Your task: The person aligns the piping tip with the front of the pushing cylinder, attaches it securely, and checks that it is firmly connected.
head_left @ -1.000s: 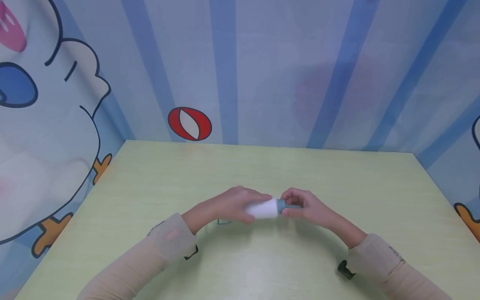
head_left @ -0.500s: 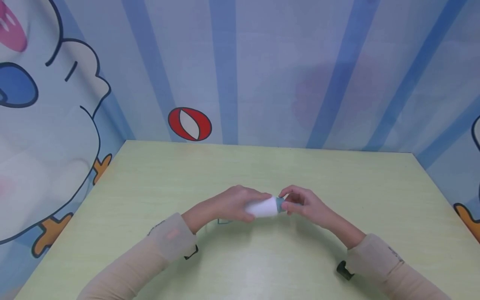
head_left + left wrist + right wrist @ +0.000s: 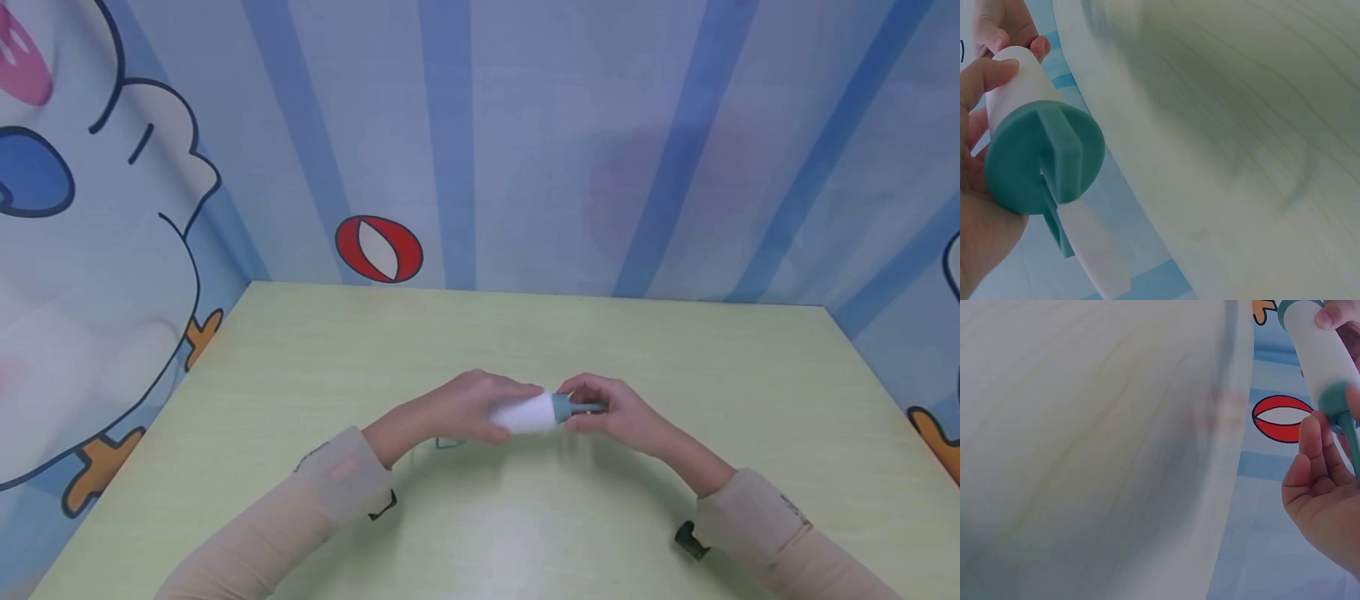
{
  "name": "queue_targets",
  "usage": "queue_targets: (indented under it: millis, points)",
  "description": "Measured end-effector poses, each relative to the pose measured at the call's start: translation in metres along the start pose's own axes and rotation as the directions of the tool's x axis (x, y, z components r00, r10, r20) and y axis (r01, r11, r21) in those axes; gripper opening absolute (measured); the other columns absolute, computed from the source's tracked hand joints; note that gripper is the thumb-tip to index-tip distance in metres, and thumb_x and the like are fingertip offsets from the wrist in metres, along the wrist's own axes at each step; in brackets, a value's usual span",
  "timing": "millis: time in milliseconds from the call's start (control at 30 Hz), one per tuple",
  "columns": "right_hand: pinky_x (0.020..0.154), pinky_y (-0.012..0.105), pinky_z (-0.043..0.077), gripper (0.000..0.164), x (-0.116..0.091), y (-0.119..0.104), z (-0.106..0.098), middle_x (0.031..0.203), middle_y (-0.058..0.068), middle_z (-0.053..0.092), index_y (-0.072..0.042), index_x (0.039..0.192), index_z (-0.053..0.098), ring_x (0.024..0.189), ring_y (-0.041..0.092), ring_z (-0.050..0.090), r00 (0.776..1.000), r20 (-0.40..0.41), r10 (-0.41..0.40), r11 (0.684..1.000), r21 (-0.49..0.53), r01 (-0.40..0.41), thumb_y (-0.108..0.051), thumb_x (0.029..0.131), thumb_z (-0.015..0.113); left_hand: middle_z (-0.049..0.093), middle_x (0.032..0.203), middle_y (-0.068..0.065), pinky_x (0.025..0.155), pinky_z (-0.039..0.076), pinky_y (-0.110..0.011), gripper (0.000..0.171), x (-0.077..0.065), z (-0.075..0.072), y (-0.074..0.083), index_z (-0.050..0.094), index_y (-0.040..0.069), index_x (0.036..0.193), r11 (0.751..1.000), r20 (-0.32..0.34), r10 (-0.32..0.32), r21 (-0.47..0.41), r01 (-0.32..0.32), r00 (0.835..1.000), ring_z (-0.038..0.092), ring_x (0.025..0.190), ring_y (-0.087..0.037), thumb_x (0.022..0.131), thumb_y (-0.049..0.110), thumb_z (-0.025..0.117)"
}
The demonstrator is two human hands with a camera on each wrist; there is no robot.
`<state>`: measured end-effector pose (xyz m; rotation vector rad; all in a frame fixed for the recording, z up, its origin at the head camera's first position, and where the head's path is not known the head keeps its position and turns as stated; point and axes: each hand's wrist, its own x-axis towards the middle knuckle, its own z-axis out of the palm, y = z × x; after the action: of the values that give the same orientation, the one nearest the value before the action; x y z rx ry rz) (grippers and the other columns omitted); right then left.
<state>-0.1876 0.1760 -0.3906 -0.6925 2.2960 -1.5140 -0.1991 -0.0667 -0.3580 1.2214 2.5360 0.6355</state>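
A white tube with teal ends (image 3: 522, 414) is held level above the table in the head view. My left hand (image 3: 471, 406) grips its white body, thumb and fingers on opposite sides. The fingers and thumb of my right hand (image 3: 617, 414) pinch around the teal collar (image 3: 561, 408) at the right end. From that collar a thin teal rod (image 3: 588, 408) runs into the hollow of the right hand. At the other end, in the left wrist view, a round teal cap (image 3: 1013, 169) carries a raised bracket and a white lever-like piece (image 3: 1094, 250).
A pale yellow-green table (image 3: 495, 533) lies below both hands. Behind it rises a blue striped backdrop (image 3: 540, 150) with printed cartoon figures and a red and white ball (image 3: 379, 248). Small black devices show under both cuffs.
My right fingers lifted and shifted at the collar half a second ago, covering the rod; now they close around the collar and the rod shows again. My left hand stays nearly still.
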Motion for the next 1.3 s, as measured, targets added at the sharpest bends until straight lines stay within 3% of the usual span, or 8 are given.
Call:
queue_targets:
  millis: [233,467,633,933,1167,1300]
  points:
    - [0.070,0.026,0.050,0.037,0.0003,-0.0017,0.0007,0.102,0.017,0.060,0.001,0.110,0.055,0.086,0.009,0.058,0.999,-0.017,0.040,0.999,0.009,-0.039,-0.019,0.080,0.063,0.056,0.121,0.000,0.076,0.044,-0.025,0.058,0.0003,0.0008,0.0010,0.046,0.016,0.130,1.000,-0.004,0.000,-0.005,0.000,1.000,0.053,0.093,-0.012,0.075,0.015,0.065]
    - [0.066,0.036,0.050,0.031,0.0001,-0.0017,0.0000,0.083,0.012,0.059,0.001,0.110,0.051,0.069,0.013,0.057,1.000,-0.015,-0.015,0.998,0.060,0.016,-0.014,0.084,0.059,0.056,0.122,0.000,0.078,0.045,-0.027,0.058,0.0011,0.0021,0.0013,0.046,0.017,0.130,1.000,-0.005,-0.009,0.017,0.009,1.000,0.053,0.096,-0.013,0.075,0.016,0.067]
    - [0.065,0.036,0.049,0.026,0.0002,0.0006,-0.0009,0.079,0.014,0.060,0.001,0.108,0.052,0.065,0.017,0.056,1.000,0.002,-0.017,0.997,0.079,0.017,-0.013,0.086,0.056,0.056,0.121,0.001,0.077,0.045,-0.026,0.057,0.0018,0.0020,0.0007,0.046,0.017,0.130,1.000,-0.004,0.000,0.026,0.000,1.000,0.053,0.094,-0.012,0.076,0.016,0.065]
    - [0.065,0.032,0.048,0.036,0.0011,0.0030,-0.0016,0.089,0.018,0.058,-0.002,0.112,0.048,0.071,0.020,0.056,0.999,0.051,-0.018,0.999,0.032,0.017,-0.011,0.080,0.063,0.056,0.120,0.001,0.077,0.044,-0.026,0.058,0.0011,0.0010,-0.0004,0.046,0.017,0.130,1.000,-0.003,-0.002,0.025,0.003,1.000,0.053,0.095,-0.012,0.076,0.017,0.066]
    - [0.069,0.028,0.050,0.030,0.0019,-0.0004,-0.0003,0.101,0.015,0.058,-0.003,0.108,0.054,0.089,0.020,0.054,1.000,0.003,-0.016,0.999,-0.048,0.016,-0.013,0.080,0.063,0.056,0.121,0.000,0.077,0.044,-0.026,0.057,0.0010,0.0026,0.0004,0.046,0.016,0.130,1.000,-0.007,0.003,0.010,-0.003,1.000,0.053,0.095,-0.012,0.076,0.015,0.066]
    - [0.069,0.026,0.049,0.030,0.0024,-0.0020,-0.0001,0.100,0.015,0.059,-0.002,0.107,0.056,0.089,0.021,0.054,1.000,-0.005,0.006,0.997,-0.073,-0.007,-0.015,0.081,0.062,0.055,0.122,0.000,0.077,0.044,-0.026,0.058,0.0009,0.0032,0.0011,0.046,0.016,0.130,1.000,-0.003,-0.002,0.009,0.002,1.000,0.053,0.095,-0.012,0.076,0.015,0.066]
